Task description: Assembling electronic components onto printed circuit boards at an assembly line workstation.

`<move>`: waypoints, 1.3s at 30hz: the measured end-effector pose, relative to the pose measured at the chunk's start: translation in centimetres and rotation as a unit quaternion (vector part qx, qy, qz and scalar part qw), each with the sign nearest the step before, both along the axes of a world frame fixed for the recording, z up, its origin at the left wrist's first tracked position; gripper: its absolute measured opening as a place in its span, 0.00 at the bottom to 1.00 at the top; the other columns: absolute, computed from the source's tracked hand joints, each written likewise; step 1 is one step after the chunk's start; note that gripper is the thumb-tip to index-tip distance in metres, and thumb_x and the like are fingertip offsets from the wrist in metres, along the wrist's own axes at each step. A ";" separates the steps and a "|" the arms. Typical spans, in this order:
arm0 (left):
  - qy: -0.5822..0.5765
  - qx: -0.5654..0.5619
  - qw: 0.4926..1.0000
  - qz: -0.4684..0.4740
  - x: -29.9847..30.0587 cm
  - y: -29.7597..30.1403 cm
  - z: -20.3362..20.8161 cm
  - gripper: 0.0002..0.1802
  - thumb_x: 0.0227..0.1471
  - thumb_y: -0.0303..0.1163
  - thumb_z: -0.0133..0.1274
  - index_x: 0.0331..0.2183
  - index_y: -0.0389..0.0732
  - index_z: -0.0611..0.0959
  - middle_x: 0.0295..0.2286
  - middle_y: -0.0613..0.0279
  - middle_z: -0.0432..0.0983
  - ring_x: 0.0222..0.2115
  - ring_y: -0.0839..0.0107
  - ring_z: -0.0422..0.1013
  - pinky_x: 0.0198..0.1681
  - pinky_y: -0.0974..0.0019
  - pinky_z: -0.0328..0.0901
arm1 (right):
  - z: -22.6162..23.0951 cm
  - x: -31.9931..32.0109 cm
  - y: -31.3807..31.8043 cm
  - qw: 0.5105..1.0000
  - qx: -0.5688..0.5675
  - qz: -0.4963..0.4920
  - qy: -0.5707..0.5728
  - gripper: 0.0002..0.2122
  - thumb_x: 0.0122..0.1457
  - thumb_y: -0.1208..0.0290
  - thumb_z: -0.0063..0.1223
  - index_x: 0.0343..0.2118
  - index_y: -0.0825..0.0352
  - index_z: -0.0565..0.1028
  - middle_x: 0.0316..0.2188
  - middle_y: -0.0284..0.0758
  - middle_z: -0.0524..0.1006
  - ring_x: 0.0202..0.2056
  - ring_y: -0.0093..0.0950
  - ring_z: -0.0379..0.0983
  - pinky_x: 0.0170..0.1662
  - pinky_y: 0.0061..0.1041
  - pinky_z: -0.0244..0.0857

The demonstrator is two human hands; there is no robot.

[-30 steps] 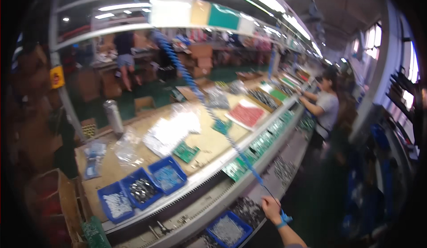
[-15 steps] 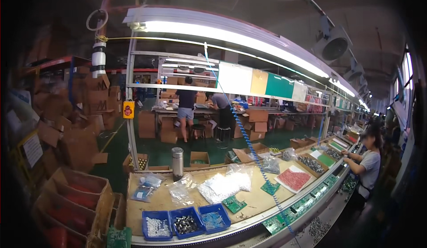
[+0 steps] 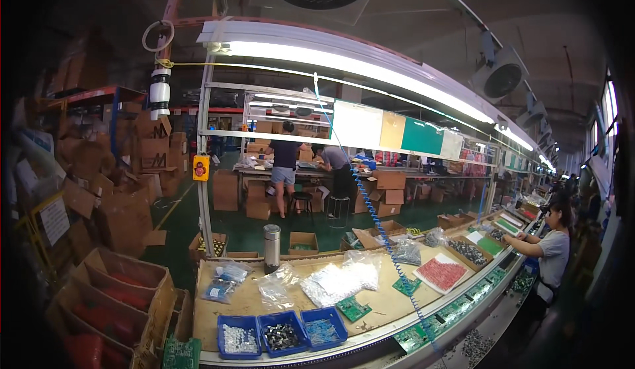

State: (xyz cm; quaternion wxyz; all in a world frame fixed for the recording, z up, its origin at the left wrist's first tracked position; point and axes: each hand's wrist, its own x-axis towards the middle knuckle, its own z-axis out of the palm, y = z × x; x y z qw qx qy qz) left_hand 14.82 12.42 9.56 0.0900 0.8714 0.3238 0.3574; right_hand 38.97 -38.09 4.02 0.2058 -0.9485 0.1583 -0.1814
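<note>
Neither of my hands shows in the head view. On the bench (image 3: 264,313) in front of me stand three blue bins in a row. The left bin (image 3: 223,352) holds small white parts, the middle bin (image 3: 268,356) dark and silvery ones, the right bin (image 3: 312,345) thin light-blue ones. Behind them lie a bag of white parts (image 3: 334,283) and a green circuit board (image 3: 353,309). Another circuit board (image 3: 405,286) lies farther right. At the lower left edge a circuit board (image 3: 182,354) stands upright beside cardboard boxes. More boards (image 3: 446,318) line the track along the bench's near side.
A steel flask (image 3: 272,248) stands at the bench's back edge. A coiled blue hose (image 3: 374,211) hangs down across the bench. Divided cardboard boxes (image 3: 109,309) with red contents are at left. A co-worker (image 3: 554,246) works at the right; two people stand at a table (image 3: 423,172) behind.
The whole view has shifted slightly, so the bench and frame appear a little lower and farther right. The bins and boards keep their places on the bench.
</note>
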 end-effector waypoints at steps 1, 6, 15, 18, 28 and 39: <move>0.005 -0.002 1.000 0.001 0.0 0.0 0.1 0.07 0.46 0.33 0.56 0.31 0.46 0.82 0.37 0.57 0.73 0.40 0.55 0.68 0.43 0.55 0.64 | -0.1 0.0 0.0 1.000 0.003 0.000 -0.001 0.11 0.54 0.62 0.48 0.37 0.56 0.78 0.36 0.37 0.78 0.42 0.39 0.71 0.48 0.36 0.61; 0.020 -0.018 1.000 0.006 -0.2 0.0 -0.2 0.07 0.46 0.34 0.56 0.31 0.46 0.82 0.38 0.59 0.73 0.41 0.55 0.68 0.44 0.56 0.63 | 1.5 -0.5 1.0 1.000 0.021 -0.009 0.019 0.11 0.54 0.61 0.48 0.37 0.57 0.78 0.36 0.38 0.78 0.42 0.40 0.71 0.48 0.36 0.61; 0.066 0.004 0.998 -0.007 -0.7 0.2 -0.5 0.08 0.46 0.35 0.56 0.32 0.47 0.82 0.37 0.58 0.72 0.39 0.54 0.67 0.43 0.54 0.63 | 0.5 -0.6 0.4 1.000 0.018 -0.002 -0.008 0.11 0.55 0.63 0.47 0.37 0.57 0.78 0.34 0.40 0.78 0.40 0.42 0.72 0.46 0.37 0.62; 0.066 0.007 0.998 -0.011 -0.9 0.4 -1.2 0.08 0.45 0.35 0.57 0.32 0.47 0.82 0.36 0.57 0.71 0.39 0.54 0.67 0.42 0.54 0.63 | 1.8 -0.7 1.1 1.000 0.013 -0.016 0.020 0.11 0.54 0.64 0.48 0.37 0.57 0.78 0.32 0.40 0.78 0.38 0.41 0.73 0.45 0.37 0.63; 0.092 -0.009 0.995 -0.038 -1.3 0.7 -1.1 0.08 0.45 0.34 0.55 0.32 0.48 0.82 0.38 0.58 0.71 0.41 0.54 0.65 0.45 0.53 0.58 | 1.8 -1.2 1.1 0.994 0.052 -0.030 -0.091 0.03 0.48 0.70 0.53 0.24 0.59 0.79 0.12 0.32 0.70 0.16 0.25 0.70 0.22 0.24 0.59; 0.105 -0.054 0.993 -0.024 -2.8 1.8 -3.8 0.11 0.45 0.31 0.48 0.34 0.50 0.80 0.37 0.57 0.70 0.43 0.55 0.64 0.48 0.52 0.54 | 0.0 -2.1 1.4 0.998 -0.042 -0.005 0.036 0.08 0.52 0.64 0.49 0.32 0.57 0.78 0.24 0.41 0.76 0.31 0.42 0.71 0.36 0.40 0.63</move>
